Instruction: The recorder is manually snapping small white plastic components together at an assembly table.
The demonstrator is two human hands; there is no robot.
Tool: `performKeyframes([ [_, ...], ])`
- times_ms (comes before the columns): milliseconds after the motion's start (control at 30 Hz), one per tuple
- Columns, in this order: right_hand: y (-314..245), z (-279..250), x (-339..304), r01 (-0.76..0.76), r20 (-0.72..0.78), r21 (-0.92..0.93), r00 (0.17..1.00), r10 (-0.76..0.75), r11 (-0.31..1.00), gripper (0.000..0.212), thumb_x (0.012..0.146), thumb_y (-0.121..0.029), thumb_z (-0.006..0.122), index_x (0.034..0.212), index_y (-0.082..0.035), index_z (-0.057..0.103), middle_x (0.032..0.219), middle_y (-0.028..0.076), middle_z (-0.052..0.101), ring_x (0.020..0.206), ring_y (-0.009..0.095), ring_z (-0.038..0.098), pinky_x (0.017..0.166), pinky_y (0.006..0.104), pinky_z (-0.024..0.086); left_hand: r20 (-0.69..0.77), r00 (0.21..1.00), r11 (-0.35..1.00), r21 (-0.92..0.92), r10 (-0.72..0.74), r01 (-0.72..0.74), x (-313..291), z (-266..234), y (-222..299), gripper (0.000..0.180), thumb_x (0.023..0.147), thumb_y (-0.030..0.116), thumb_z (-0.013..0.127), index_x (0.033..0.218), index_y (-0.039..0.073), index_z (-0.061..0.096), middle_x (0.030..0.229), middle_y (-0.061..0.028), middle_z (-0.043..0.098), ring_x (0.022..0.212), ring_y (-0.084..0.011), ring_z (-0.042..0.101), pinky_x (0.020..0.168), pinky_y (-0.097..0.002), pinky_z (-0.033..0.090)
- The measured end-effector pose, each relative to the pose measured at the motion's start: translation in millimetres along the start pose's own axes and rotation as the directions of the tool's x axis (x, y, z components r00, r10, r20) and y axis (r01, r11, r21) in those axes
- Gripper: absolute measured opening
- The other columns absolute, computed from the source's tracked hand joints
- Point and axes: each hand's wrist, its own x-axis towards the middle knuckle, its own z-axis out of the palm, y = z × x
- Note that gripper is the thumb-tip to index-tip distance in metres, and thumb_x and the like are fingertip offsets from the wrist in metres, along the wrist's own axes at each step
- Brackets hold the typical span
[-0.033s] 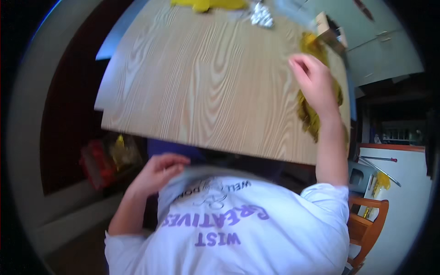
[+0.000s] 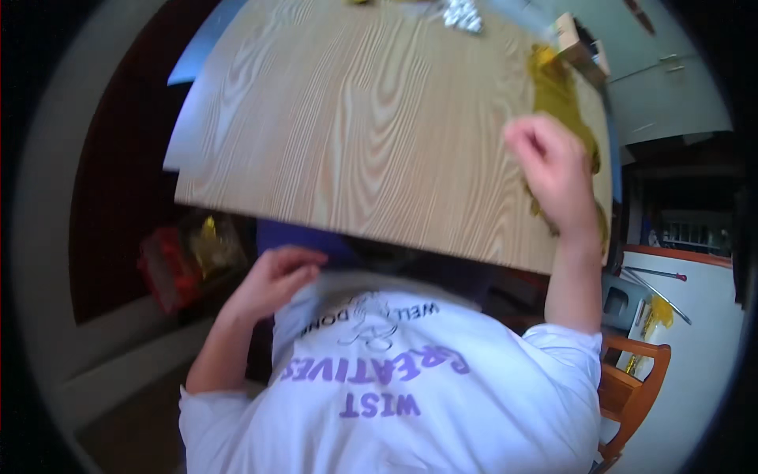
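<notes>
R hand (image 2: 553, 170) loosely curled, nothing held, above yellow cloth (image 2: 557, 95) at table (image 2: 355, 134) edge; cloth could be knocked off. L hand (image 2: 276, 276) relaxed, resting on shirt (image 2: 410, 395).

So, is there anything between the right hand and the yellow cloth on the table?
Nothing visible does. The right hand hangs over the wooden table, right beside the yellow cloth and partly overlapping it in this view; whether they touch, I cannot tell.
</notes>
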Motion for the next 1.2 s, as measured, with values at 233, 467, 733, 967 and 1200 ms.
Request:
performKeyframes([
  [233,-20.4,109.8,-154.5,-0.509,0.638,0.227,0.722,0.268,0.830,0.017,0.084,-0.017,0.068,0.089,-0.001,0.070,0.089,0.012,0.068,0.084,0.020,0.065,0.075,0.0296,0.050,0.027,0.997,0.867,0.493,0.070,-0.074,19.4,6.7,-54.9,0.027,0.083,0.017,0.066,0.104,0.000,0.068,0.089,-0.0162,0.067,0.081,-0.0231,0.066,0.073,-0.0327,0.051],
  [467,16.0,216.5,-161.0,-0.553,0.839,0.195,0.521,0.154,0.810,0.037,0.081,-0.038,0.068,0.097,-0.005,0.072,0.095,0.014,0.070,0.090,0.022,0.065,0.080,0.0339,0.049,0.088,0.991,0.780,0.611,0.099,-0.132,25.8,20.4,-57.8,0.021,0.077,0.019,0.067,0.092,0.004,0.072,0.087,-0.0160,0.069,0.080,-0.0286,0.067,0.073,-0.0359,0.051],
  [733,-9.3,258.1,-139.7,-0.562,0.925,0.196,0.378,0.039,0.804,0.027,0.082,-0.027,0.068,0.089,-0.002,0.070,0.081,0.004,0.066,0.074,0.013,0.058,0.067,0.0272,0.046,0.157,0.980,0.731,0.654,0.121,-0.195,23.0,11.6,-70.9,0.020,0.074,0.020,0.068,0.087,0.007,0.073,0.087,-0.0168,0.068,0.081,-0.0324,0.065,0.073,-0.0374,0.051],
  [967,-20.9,233.5,-127.9,-0.533,0.745,0.383,0.661,0.089,0.754,0.023,0.084,-0.022,0.066,0.092,-0.001,0.067,0.080,0.003,0.063,0.076,0.011,0.057,0.070,0.0275,0.046,-0.035,0.966,0.870,0.444,0.257,-0.215,7.8,16.4,-47.0,0.017,0.075,0.013,0.071,0.085,0.000,0.070,0.084,-0.0157,0.064,0.080,-0.0315,0.062,0.071,-0.0368,0.049],
  [1200,-49.9,188.9,-141.2,-0.624,0.643,0.638,0.754,0.134,0.451,0.022,0.092,-0.019,0.063,0.105,-0.002,0.061,0.092,0.000,0.062,0.084,0.007,0.055,0.078,0.0232,0.047,0.179,0.786,0.614,0.532,0.592,-0.583,-5.9,25.9,7.4,0.012,0.076,0.009,0.071,0.082,-0.002,0.068,0.080,-0.0145,0.062,0.076,-0.0305,0.061,0.065,-0.0388,0.049],
])
